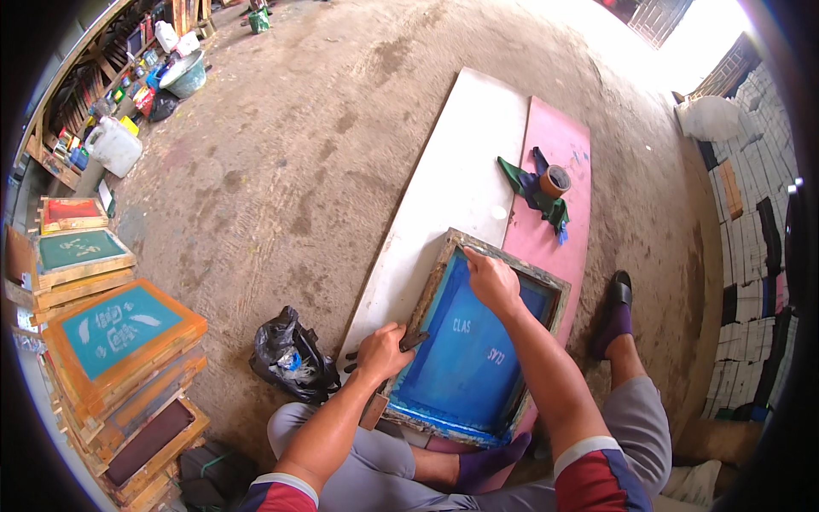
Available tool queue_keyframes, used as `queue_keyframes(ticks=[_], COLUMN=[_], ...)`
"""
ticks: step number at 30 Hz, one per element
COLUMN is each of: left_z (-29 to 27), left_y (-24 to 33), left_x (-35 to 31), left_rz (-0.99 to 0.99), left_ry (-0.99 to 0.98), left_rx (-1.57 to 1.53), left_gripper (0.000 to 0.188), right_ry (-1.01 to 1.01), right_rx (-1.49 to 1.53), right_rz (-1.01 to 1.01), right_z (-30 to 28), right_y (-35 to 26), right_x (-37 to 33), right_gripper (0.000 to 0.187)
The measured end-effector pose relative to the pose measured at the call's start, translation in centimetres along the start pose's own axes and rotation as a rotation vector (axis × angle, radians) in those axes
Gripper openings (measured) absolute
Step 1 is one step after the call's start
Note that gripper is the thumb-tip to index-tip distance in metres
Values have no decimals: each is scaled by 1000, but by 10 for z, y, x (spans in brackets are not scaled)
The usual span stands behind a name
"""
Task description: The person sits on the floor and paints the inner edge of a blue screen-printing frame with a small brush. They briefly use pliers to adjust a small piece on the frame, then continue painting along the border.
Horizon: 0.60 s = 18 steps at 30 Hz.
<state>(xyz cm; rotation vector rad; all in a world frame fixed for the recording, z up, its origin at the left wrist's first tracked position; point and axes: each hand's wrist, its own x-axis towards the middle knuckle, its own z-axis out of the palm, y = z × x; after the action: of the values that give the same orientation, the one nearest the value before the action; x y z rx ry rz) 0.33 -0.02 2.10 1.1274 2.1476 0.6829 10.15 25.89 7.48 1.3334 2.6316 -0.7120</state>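
A silk-screen frame [562,300] with worn wooden sides and blue mesh lies across a white board [418,205] and a pink board [554,128]. Inside its far left corner, my right hand [493,280] is closed, with the fingertips pressed down there; whatever they may hold is hidden. Beside the frame's left edge, my left hand [380,352] is wrapped round a dark, narrow tool-like thing [415,340], its exact kind unclear. Pale lettering shows in the mesh. Farther off on the pink board, green and dark blue rags [546,205] surround what looks like a brown tape roll [556,180].
A black plastic bag [294,354] sits on the floor left of the boards. Stacked screen frames [124,333] line the left side. A white jerrycan [113,147] and a basin [184,75] stand farther back. Bundled white stacks [738,282] border the right.
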Motion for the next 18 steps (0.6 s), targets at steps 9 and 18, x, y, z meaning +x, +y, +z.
queue_keyframes(ticks=[9,18], left_z=[4,-1], left_y=[1,1], left_x=[2,3], left_rz=[60,-13], left_ry=[38,-42], left_rx=[-14,15], left_gripper=[32,60], right_ry=[80,-132], right_rx=[361,530], right_rz=[-107,121], right_z=[39,31], right_y=[53,43], right_x=[23,26], right_gripper=[41,42])
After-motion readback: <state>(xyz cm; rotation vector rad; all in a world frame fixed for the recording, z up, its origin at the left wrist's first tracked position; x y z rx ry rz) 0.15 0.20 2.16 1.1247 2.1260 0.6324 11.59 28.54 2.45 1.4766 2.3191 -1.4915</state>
